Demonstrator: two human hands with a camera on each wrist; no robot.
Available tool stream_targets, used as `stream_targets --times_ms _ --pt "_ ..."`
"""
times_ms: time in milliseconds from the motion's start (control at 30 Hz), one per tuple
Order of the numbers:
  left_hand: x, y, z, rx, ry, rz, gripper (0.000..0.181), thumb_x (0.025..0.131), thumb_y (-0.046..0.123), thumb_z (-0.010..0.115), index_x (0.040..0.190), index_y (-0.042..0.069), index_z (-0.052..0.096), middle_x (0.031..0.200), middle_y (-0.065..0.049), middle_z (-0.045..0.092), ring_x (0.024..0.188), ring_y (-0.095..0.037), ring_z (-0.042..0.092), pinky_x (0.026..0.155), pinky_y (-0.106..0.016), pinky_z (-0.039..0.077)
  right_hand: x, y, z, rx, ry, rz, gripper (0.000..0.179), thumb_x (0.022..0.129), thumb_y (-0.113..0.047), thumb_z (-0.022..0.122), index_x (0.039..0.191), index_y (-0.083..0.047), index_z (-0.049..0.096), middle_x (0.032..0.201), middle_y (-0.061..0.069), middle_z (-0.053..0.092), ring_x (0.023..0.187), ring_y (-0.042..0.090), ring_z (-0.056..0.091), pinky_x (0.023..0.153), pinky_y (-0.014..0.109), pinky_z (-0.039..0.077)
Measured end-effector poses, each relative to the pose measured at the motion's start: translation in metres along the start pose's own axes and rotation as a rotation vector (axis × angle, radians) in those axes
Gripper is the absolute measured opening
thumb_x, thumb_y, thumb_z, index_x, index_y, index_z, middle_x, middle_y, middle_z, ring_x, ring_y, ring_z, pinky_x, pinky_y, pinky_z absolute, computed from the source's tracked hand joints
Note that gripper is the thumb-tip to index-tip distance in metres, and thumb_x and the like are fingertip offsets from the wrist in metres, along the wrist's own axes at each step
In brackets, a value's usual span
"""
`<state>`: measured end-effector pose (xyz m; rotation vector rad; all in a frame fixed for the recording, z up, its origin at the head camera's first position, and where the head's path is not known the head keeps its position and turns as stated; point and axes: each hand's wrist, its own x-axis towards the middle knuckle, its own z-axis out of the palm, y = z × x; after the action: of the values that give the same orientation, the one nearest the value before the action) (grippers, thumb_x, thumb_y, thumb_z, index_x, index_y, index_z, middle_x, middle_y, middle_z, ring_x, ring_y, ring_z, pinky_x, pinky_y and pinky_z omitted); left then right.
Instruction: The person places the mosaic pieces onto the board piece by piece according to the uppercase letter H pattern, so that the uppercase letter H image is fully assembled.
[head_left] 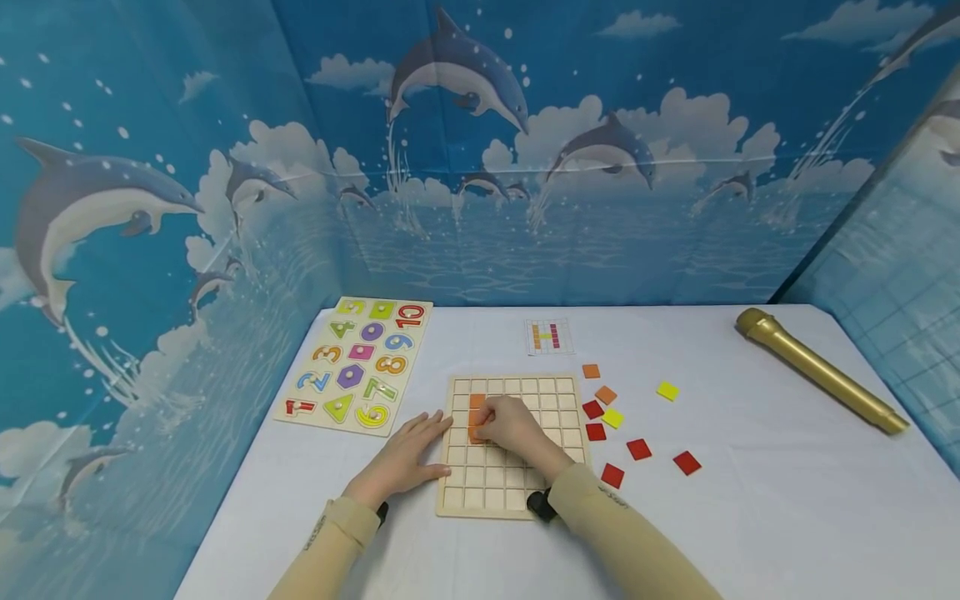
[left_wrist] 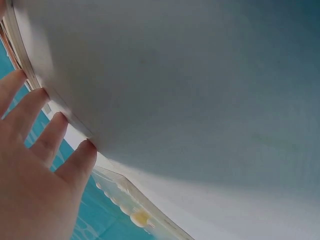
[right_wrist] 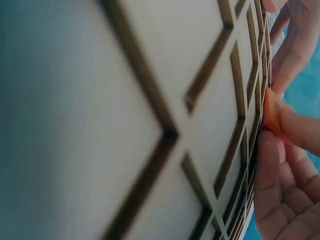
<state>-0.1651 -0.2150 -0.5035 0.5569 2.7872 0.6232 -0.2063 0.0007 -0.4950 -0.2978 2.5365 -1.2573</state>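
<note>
A wooden grid board (head_left: 474, 498) lies on the white table in the head view. Orange square tiles (head_left: 477, 401) sit in a column in its upper left cells. My right hand (head_left: 513, 429) is over that column. Its thumb and fingers pinch an orange tile (right_wrist: 272, 114) at the board's surface in the right wrist view; the hand partly covers the column from above. My left hand (head_left: 405, 458) has its fingers spread and extended, with the fingertips (left_wrist: 88, 146) touching the board's left edge.
Loose red tiles (head_left: 639, 449), yellow tiles (head_left: 667, 391) and orange tiles (head_left: 591, 371) lie right of the board. A pattern card (head_left: 549, 337) is behind it. A number puzzle (head_left: 352, 367) lies at left, a gold microphone (head_left: 821, 371) at right.
</note>
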Motion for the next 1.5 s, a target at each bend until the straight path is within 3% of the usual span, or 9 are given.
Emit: stream_targets --times_ms 467,733,867,1067,1200,1300,1500 --pt "0.000 -0.001 -0.002 0.006 0.013 0.002 0.074 0.086 0.033 0.075 0.150 0.012 0.042 0.158 -0.013 0.036 0.147 -0.039 0.029 0.119 -0.057 0.030 0.002 -0.013 0.007 -0.218 0.027 -0.038 0.017 0.083 -0.008 0.077 0.074 -0.009 0.062 0.080 0.003 0.058 0.069 0.015 0.050 0.059 0.025 0.044" --pt "-0.001 -0.003 0.000 -0.004 0.010 -0.005 0.075 0.086 0.034 0.075 0.150 0.012 0.042 0.158 -0.013 0.036 0.147 -0.038 0.028 0.119 -0.058 0.029 -0.003 -0.006 -0.003 -0.113 0.021 -0.038 0.008 0.084 -0.010 0.076 0.084 -0.009 0.068 0.076 0.001 0.062 0.066 0.013 0.053 0.057 0.023 0.044" --pt "-0.001 -0.004 0.002 -0.001 0.006 -0.013 0.075 0.086 0.035 0.075 0.150 0.013 0.042 0.158 -0.012 0.036 0.148 -0.038 0.028 0.119 -0.057 0.029 -0.006 0.002 -0.021 -0.050 0.048 -0.019 0.010 0.084 -0.012 0.075 0.090 -0.008 0.069 0.078 0.001 0.063 0.066 0.013 0.055 0.058 0.023 0.045" --pt "-0.002 -0.004 0.001 0.000 0.011 0.002 0.075 0.086 0.034 0.075 0.150 0.013 0.042 0.158 -0.012 0.036 0.147 -0.038 0.027 0.119 -0.058 0.029 -0.010 0.027 -0.064 -0.008 0.112 0.025 0.018 0.088 -0.017 0.073 0.102 -0.006 0.070 0.089 0.003 0.067 0.075 0.013 0.061 0.066 0.027 0.050" --pt "-0.001 -0.003 0.001 -0.005 0.006 -0.001 0.075 0.086 0.034 0.075 0.150 0.013 0.042 0.158 -0.012 0.036 0.148 -0.038 0.027 0.119 -0.057 0.028 -0.014 0.050 -0.096 -0.034 0.162 0.054 0.025 0.090 -0.020 0.071 0.109 -0.005 0.068 0.098 0.007 0.068 0.086 0.018 0.062 0.075 0.031 0.054" --pt "-0.001 -0.003 0.001 -0.006 0.003 -0.007 0.076 0.086 0.035 0.075 0.150 0.013 0.042 0.159 -0.011 0.036 0.148 -0.037 0.027 0.120 -0.056 0.028 -0.018 0.066 -0.117 -0.051 0.198 0.094 0.030 0.091 -0.022 0.070 0.114 -0.003 0.065 0.104 0.012 0.068 0.091 0.022 0.062 0.074 0.029 0.054" --pt "-0.002 -0.003 0.001 -0.005 0.008 -0.005 0.076 0.086 0.035 0.075 0.150 0.013 0.042 0.158 -0.011 0.036 0.148 -0.037 0.027 0.120 -0.056 0.028 -0.025 0.091 -0.144 -0.064 0.244 0.199 0.039 0.092 -0.029 0.069 0.121 -0.003 0.061 0.113 0.017 0.064 0.098 0.028 0.059 0.079 0.031 0.055"
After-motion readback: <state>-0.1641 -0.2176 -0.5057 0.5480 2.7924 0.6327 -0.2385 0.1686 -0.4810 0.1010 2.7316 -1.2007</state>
